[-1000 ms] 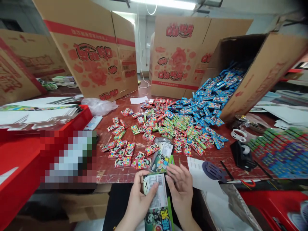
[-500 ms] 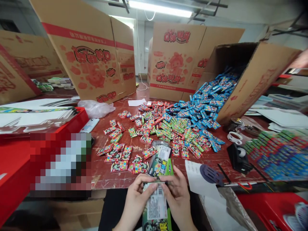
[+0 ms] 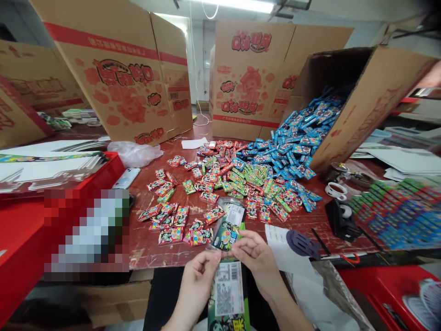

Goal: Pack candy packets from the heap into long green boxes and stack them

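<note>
I see both hands at the near edge of the dark red surface [image 3: 310, 220], low in the middle of the view. The left hand [image 3: 198, 280] and the right hand [image 3: 257, 257] pinch the top of a long clear candy bag [image 3: 228, 289] with a white barcode label; the fingers [image 3: 210, 262] of the left are closed on its left upper corner, the right's on the right corner. The bag hangs over the edge, toward my lap. A second bag of the same kind [image 3: 230, 227] lies flat on the surface just beyond the hands.

Open room is small: a bare strip runs along the near edge left of the hands, up to the red crate [image 3: 113, 170] holding flat white cartons. To the right of the hands lie a sheet of paper [image 3: 279, 243] and a dark round disc [image 3: 301, 243], then a black tape dispenser [image 3: 339, 218].

Further in, loose small candy packets [image 3: 237, 184] in red, green and blue cover the middle of the surface, spilling from a tipped cardboard box [image 3: 361, 105]. Two upright printed boxes [image 3: 120, 78] wall off the back. Stacked packets [image 3: 396, 214] sit at the far right, a phone [image 3: 127, 177] and a crumpled plastic bag [image 3: 136, 154] at the left.
</note>
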`<act>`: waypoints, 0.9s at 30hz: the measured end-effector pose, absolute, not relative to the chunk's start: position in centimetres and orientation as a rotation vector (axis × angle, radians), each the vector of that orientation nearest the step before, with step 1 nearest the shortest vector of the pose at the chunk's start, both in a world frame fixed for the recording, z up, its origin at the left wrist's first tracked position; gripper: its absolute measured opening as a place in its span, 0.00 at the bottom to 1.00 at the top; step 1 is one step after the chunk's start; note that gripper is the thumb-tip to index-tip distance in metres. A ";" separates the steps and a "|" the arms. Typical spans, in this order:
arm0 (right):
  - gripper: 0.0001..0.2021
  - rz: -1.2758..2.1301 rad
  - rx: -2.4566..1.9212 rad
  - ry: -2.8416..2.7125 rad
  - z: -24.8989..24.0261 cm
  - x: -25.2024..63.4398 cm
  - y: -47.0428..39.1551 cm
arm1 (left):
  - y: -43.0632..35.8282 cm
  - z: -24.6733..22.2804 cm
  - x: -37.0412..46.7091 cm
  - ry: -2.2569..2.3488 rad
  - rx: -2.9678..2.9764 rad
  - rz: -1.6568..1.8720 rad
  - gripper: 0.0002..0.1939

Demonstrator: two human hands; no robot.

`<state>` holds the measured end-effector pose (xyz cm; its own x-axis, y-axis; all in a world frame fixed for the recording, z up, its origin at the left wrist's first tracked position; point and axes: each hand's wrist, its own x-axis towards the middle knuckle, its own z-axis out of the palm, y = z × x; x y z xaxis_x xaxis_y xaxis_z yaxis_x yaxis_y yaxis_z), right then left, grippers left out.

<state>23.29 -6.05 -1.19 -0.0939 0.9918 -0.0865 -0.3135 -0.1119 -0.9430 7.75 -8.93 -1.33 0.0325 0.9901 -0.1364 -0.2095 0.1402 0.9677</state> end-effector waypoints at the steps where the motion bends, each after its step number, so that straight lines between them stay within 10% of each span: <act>1: 0.22 1.471 -1.005 -0.970 -1.6 23.4 -6.1 | -9.0 -1.7 7.9 1.115 1.017 1.204 0.14; 14: 0.07 1.160 -1.073 -1.398 -1.0 25.4 -6.8 | -9.2 -3.0 9.5 1.118 0.997 1.136 0.18; 27: 0.09 1.935 -1.073 -1.606 3.1 26.2 -1.1 | -8.5 -2.0 10.6 1.153 1.099 1.087 0.16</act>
<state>26.25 -1.15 3.06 -0.6227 0.7226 -0.3002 0.1617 -0.2566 -0.9529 10.55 -8.45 -1.97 0.0884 0.9880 -0.1268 -0.0677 0.1329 0.9888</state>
